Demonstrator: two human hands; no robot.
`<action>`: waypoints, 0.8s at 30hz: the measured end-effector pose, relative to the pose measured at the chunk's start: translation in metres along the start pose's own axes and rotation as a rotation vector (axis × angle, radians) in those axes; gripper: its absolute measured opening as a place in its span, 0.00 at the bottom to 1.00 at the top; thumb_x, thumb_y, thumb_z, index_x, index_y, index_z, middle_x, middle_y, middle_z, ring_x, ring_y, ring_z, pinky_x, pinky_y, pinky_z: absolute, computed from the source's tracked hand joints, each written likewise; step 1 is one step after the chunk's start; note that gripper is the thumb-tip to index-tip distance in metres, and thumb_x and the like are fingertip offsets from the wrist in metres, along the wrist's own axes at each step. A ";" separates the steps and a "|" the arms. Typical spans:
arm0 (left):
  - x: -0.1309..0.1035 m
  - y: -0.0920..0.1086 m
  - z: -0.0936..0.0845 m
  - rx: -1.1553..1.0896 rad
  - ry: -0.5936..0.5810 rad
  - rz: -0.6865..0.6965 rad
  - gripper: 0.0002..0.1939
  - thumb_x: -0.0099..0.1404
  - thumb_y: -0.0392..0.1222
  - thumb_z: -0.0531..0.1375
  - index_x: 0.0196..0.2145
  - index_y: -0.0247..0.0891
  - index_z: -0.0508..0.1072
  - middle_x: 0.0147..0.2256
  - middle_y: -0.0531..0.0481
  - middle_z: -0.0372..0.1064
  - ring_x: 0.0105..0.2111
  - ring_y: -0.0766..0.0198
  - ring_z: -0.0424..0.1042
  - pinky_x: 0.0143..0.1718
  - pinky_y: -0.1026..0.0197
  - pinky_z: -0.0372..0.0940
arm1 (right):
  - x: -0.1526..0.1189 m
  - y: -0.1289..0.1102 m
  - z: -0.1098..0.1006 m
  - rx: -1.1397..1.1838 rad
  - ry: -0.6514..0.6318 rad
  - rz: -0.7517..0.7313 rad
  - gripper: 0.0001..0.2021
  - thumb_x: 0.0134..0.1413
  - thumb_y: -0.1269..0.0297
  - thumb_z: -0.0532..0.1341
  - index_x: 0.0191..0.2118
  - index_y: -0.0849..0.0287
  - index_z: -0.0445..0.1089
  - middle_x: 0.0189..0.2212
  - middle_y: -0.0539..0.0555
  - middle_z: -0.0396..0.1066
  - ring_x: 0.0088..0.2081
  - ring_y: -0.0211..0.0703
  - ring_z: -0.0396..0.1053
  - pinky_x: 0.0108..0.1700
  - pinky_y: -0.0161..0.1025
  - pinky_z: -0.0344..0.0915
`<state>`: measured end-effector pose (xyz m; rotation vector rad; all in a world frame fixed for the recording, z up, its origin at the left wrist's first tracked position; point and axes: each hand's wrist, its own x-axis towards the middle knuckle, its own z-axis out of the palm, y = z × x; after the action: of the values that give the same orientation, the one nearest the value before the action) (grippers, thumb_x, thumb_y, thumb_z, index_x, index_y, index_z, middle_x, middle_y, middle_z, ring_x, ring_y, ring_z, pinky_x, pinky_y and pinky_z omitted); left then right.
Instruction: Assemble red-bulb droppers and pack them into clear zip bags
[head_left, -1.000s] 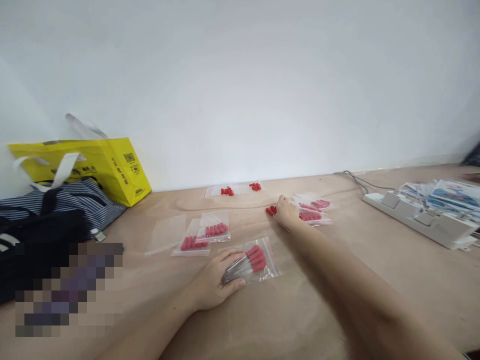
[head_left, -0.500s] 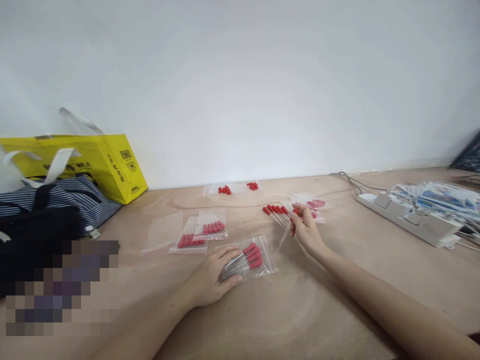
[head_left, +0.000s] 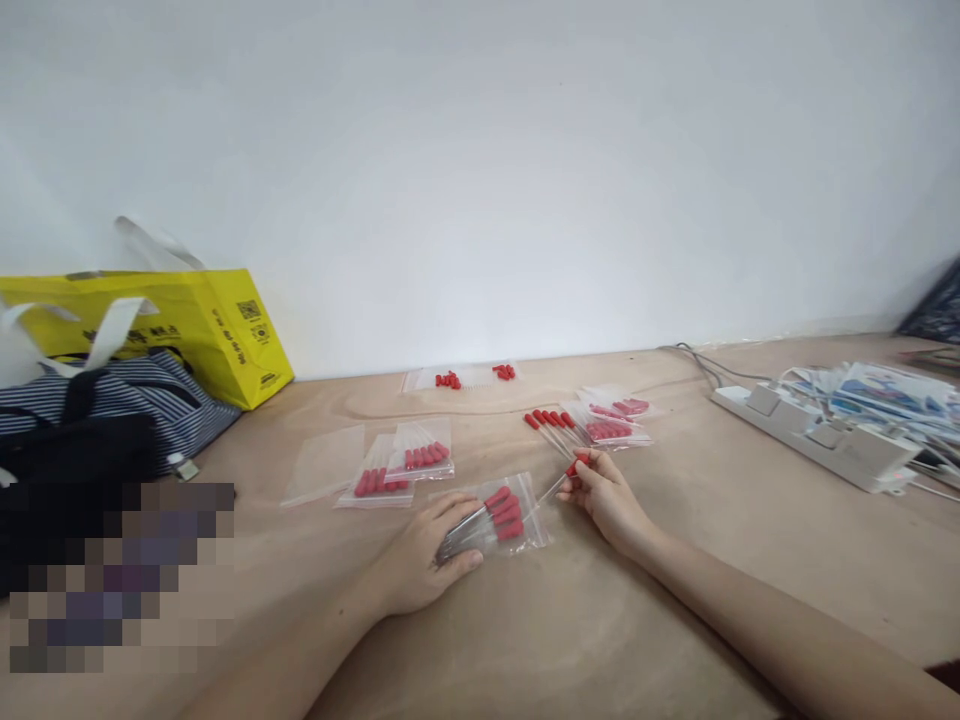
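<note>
In my right hand (head_left: 596, 490), a glass dropper is pinched by its red rubber bulb (head_left: 577, 465). Its clear tube slants down left, the tip at the mouth of a clear zip bag (head_left: 536, 515). My left hand (head_left: 435, 555) grips that bag on the table, thumb and fingers around its lower end. Several red-bulbed droppers (head_left: 506, 512) lie inside it. Beyond my right hand, loose droppers (head_left: 549, 420) lie in a row beside bags of red-bulbed droppers (head_left: 609, 430). Left of centre are two more filled bags (head_left: 425, 455) and a flat clear bag (head_left: 322, 465).
Bags with small red pieces (head_left: 448, 380) lie by the wall. A white power strip (head_left: 817, 435) with plugs and cables sits at right, near a pile of packets (head_left: 892, 400). On the left stand a yellow bag (head_left: 225, 340) and a striped bag (head_left: 135, 400).
My right hand has brought the dropper down and left from beside the loose row to the bag's mouth. My left hand keeps its hold on the bag.
</note>
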<state>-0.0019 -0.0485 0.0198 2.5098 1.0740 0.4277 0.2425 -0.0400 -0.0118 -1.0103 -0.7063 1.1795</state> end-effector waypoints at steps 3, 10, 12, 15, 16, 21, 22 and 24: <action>0.000 0.000 0.000 0.004 -0.005 -0.003 0.22 0.59 0.46 0.53 0.52 0.42 0.59 0.53 0.46 0.57 0.52 0.55 0.57 0.52 0.50 0.55 | -0.002 -0.002 -0.006 0.027 0.017 0.043 0.13 0.38 0.64 0.61 0.32 0.55 0.57 0.20 0.44 0.61 0.21 0.34 0.64 0.26 0.37 0.66; 0.001 -0.001 0.000 0.021 -0.010 0.005 0.23 0.59 0.46 0.53 0.52 0.41 0.58 0.53 0.45 0.56 0.52 0.56 0.57 0.52 0.51 0.55 | -0.005 -0.004 -0.006 0.032 0.005 0.045 0.13 0.38 0.65 0.62 0.32 0.55 0.58 0.20 0.44 0.61 0.21 0.34 0.64 0.27 0.36 0.67; 0.001 -0.001 0.000 0.019 -0.006 0.011 0.22 0.59 0.46 0.53 0.52 0.41 0.58 0.53 0.45 0.57 0.52 0.56 0.58 0.51 0.51 0.56 | -0.006 -0.003 -0.005 0.026 0.008 0.042 0.13 0.38 0.65 0.62 0.32 0.55 0.58 0.20 0.44 0.61 0.21 0.34 0.64 0.27 0.37 0.67; 0.001 -0.001 0.000 0.018 -0.004 0.023 0.22 0.59 0.46 0.53 0.51 0.41 0.58 0.53 0.45 0.57 0.51 0.56 0.58 0.51 0.52 0.56 | -0.007 -0.002 -0.004 0.018 -0.004 0.050 0.14 0.37 0.63 0.63 0.32 0.55 0.58 0.20 0.44 0.61 0.22 0.35 0.65 0.28 0.39 0.67; 0.001 -0.001 0.000 0.018 -0.004 0.026 0.22 0.59 0.46 0.53 0.51 0.41 0.58 0.53 0.45 0.57 0.51 0.56 0.58 0.51 0.52 0.56 | -0.008 -0.002 -0.004 0.017 -0.010 0.053 0.15 0.37 0.62 0.63 0.32 0.55 0.57 0.21 0.44 0.61 0.22 0.35 0.65 0.29 0.39 0.67; 0.001 -0.001 0.001 0.019 -0.012 0.005 0.23 0.59 0.46 0.53 0.52 0.40 0.58 0.53 0.44 0.56 0.52 0.56 0.57 0.52 0.52 0.55 | -0.015 -0.005 -0.005 0.004 -0.124 0.059 0.19 0.35 0.57 0.65 0.31 0.56 0.57 0.23 0.44 0.63 0.24 0.34 0.66 0.30 0.38 0.66; 0.001 -0.001 0.001 0.020 -0.016 0.003 0.23 0.59 0.46 0.53 0.52 0.39 0.58 0.53 0.44 0.56 0.52 0.56 0.57 0.52 0.52 0.55 | -0.016 -0.006 -0.005 -0.007 -0.157 0.071 0.20 0.34 0.56 0.66 0.31 0.56 0.57 0.23 0.44 0.63 0.24 0.34 0.66 0.30 0.37 0.66; -0.001 -0.001 0.001 0.023 -0.026 0.003 0.24 0.59 0.46 0.53 0.52 0.38 0.58 0.53 0.44 0.56 0.52 0.56 0.57 0.52 0.52 0.55 | -0.019 -0.008 -0.006 -0.036 -0.226 0.105 0.20 0.33 0.55 0.66 0.31 0.57 0.57 0.23 0.44 0.63 0.24 0.33 0.66 0.30 0.37 0.66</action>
<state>-0.0028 -0.0486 0.0183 2.5304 1.0711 0.3853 0.2457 -0.0602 -0.0057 -0.9627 -0.8629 1.3914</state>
